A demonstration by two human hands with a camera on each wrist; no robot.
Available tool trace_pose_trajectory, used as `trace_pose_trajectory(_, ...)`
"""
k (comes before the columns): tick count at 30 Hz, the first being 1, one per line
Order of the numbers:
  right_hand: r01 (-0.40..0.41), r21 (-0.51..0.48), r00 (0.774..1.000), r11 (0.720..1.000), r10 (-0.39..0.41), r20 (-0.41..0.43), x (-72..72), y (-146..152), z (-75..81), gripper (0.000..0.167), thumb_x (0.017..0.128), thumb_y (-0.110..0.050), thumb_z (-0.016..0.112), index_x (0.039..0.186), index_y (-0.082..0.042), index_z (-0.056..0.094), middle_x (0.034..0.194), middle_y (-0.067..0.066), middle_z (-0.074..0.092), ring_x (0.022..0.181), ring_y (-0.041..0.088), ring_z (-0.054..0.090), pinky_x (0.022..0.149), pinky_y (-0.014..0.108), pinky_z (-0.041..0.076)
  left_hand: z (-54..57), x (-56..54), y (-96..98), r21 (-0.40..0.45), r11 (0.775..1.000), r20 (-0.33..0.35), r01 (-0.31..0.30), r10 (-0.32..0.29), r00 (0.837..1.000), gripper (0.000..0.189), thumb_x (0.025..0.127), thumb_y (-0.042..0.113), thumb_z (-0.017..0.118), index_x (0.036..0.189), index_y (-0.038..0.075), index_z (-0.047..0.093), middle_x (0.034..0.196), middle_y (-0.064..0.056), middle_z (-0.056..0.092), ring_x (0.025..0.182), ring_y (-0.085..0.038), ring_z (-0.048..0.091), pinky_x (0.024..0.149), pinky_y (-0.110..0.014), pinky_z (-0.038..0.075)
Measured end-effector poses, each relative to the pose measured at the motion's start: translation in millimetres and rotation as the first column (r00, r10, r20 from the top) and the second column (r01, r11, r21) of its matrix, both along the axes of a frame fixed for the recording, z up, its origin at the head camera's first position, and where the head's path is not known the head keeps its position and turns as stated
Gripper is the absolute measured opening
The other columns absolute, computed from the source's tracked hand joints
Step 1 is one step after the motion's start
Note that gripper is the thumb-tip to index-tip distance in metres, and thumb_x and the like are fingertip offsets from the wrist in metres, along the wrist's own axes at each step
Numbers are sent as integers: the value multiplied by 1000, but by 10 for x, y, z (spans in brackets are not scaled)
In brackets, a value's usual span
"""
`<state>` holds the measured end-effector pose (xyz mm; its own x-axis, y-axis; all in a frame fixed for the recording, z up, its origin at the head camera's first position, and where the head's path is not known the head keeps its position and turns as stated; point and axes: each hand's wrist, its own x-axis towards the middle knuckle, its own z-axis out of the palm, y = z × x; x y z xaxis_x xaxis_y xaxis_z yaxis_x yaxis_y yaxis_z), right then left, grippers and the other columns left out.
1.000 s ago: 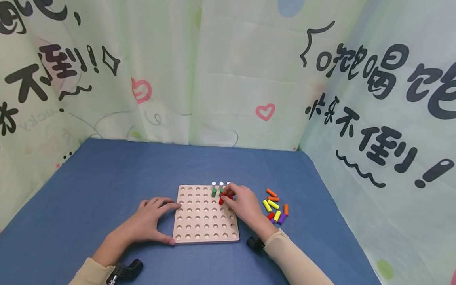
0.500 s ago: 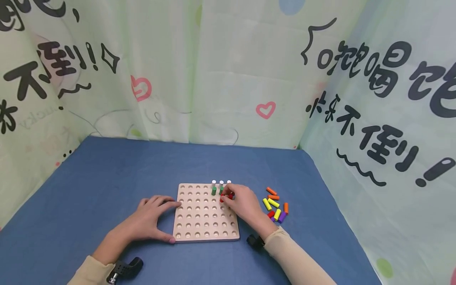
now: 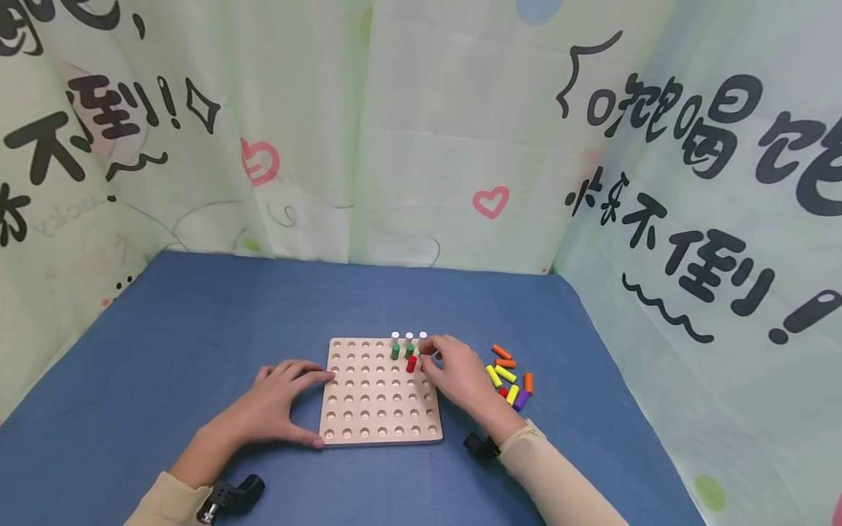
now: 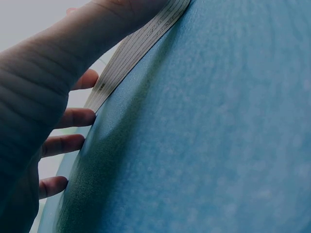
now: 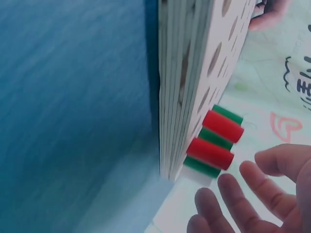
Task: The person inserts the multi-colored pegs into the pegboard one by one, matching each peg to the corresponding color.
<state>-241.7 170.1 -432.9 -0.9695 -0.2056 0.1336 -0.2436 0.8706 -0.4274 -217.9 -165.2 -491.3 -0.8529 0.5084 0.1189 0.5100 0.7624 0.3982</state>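
Note:
A pale wooden pegboard (image 3: 372, 406) with rows of round holes lies on the blue cloth. My left hand (image 3: 272, 409) touches its left side, thumb at the near corner and index fingertip further up the edge. White pegs (image 3: 395, 338) stand in the far row, with green pegs (image 3: 395, 351) in front of them. A red peg (image 3: 411, 364) stands in the third row; the right wrist view shows a second red peg (image 5: 210, 153) beside it. My right hand (image 3: 460, 376) hovers just right of these pegs, fingers parted and holding nothing. It hides the board's far right corner.
Loose orange, yellow, red and purple pegs (image 3: 505, 376) lie on the blue cloth (image 3: 250, 307) right of the board, partly behind my right hand. A printed curtain (image 3: 421, 146) encloses the back and sides.
My right hand has let go of the red peg it was pinching, and that peg now stands in the board. The hand has drawn slightly right. My left hand stays at the board's edge.

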Motion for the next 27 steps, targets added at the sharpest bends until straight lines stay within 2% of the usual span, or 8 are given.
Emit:
trace_pose_trajectory(3, 28, 24, 1000, 999, -28, 0, 6, 85, 22, 15, 99, -19, 68, 113, -16, 73, 108, 2, 68, 100, 23, 66, 85, 40, 57, -15, -5, 1, -4, 1000, -14, 0, 0, 1000, 106, 62, 95, 66, 148, 36, 55, 145, 2, 53, 136, -25, 46, 98, -57, 33)
trace_pose_trajectory(6, 39, 72, 998, 997, -43, 50, 25, 226, 79, 12, 97, -14, 68, 108, -14, 73, 104, 3, 68, 93, 20, 64, 81, 38, 57, -21, -3, 1, 3, 1000, -17, 5, -5, 1000, 105, 62, 94, 67, 148, 35, 55, 145, 2, 53, 136, -25, 46, 98, -57, 33)
trace_pose_trajectory(9, 18, 126, 992, 992, -33, 118, 78, 422, 151, 12, 95, -7, 66, 101, -14, 74, 96, 1, 67, 81, 15, 60, 72, 34, 53, -19, 2, 10, 9, 1000, -8, 9, -9, 1000, 105, 62, 93, 68, 148, 35, 55, 145, 2, 53, 136, -25, 46, 98, -57, 33)
trace_pose_trajectory(14, -49, 175, 981, 983, 14, 196, 213, 758, 269, 25, 88, 6, 60, 96, -13, 74, 89, -1, 68, 69, 12, 56, 64, 33, 47, -2, 8, 22, 6, 1000, 3, 8, -8, 1000, 105, 62, 92, 70, 149, 35, 55, 146, 2, 53, 136, -25, 46, 99, -58, 33)
trace_pose_trajectory(17, -71, 177, 974, 982, 30, 223, 272, 892, 315, 31, 83, 10, 57, 96, -12, 74, 94, 0, 70, 74, 13, 56, 63, 33, 46, 1, 0, 11, -4, 1000, 2, 2, -2, 1000, 106, 61, 93, 69, 149, 35, 55, 146, 2, 53, 136, -25, 46, 99, -58, 33)
trace_pose_trajectory(22, -58, 178, 965, 982, 10, 263, 290, 995, 287, 28, 84, 9, 64, 95, -13, 76, 96, 0, 72, 78, 16, 56, 63, 32, 45, 1, -16, 0, -15, 1000, 0, -5, 5, 1000, 108, 60, 95, 66, 148, 35, 55, 145, 2, 53, 136, -24, 46, 100, -59, 33)
trace_pose_trajectory(27, -50, 193, 966, 980, -1, 258, 282, 1022, 231, 27, 84, 7, 68, 95, -14, 78, 101, 0, 73, 85, 18, 60, 71, 37, 53, 5, -15, 2, -16, 1000, 1, -5, 5, 1000, 107, 60, 95, 67, 149, 35, 54, 146, 2, 53, 136, -24, 45, 100, -59, 33)
